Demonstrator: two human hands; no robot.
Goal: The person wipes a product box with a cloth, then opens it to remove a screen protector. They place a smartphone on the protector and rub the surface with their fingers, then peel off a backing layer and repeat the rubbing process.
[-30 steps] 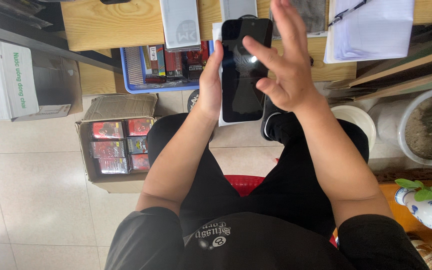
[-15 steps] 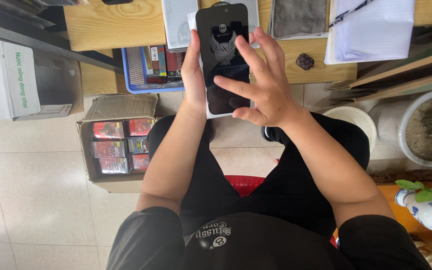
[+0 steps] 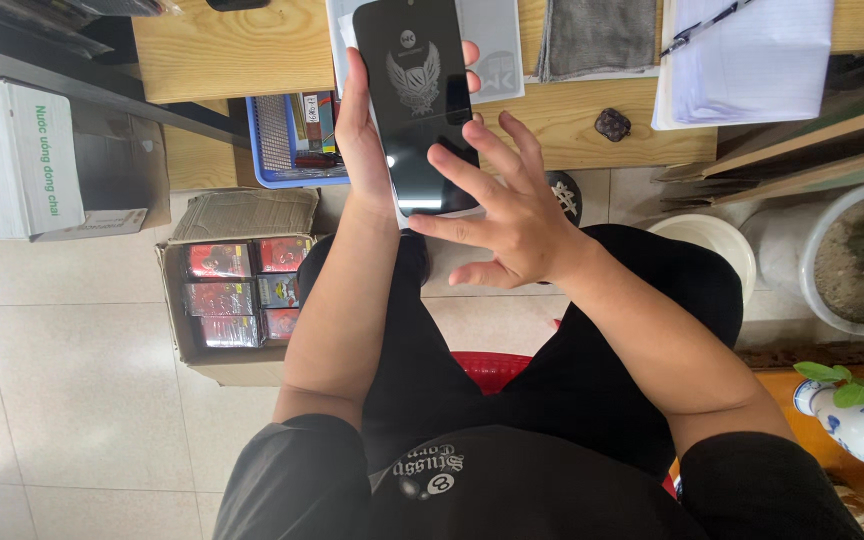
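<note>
Right hand point(image 3: 512, 215) slid lower, fingers spread; left hand point(image 3: 367, 140) grips black package point(image 3: 417, 100).

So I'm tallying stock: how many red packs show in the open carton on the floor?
6 in the carton, in two columns: left column; right column. More may lie hidden underneath.

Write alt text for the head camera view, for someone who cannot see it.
Seen from above, a seated person's left hand holds up a black phone-shaped slab while the right hand touches its lower edge with spread fingers. Beyond lie a wooden desk, a blue basket and a cardboard box of red packets.
</note>
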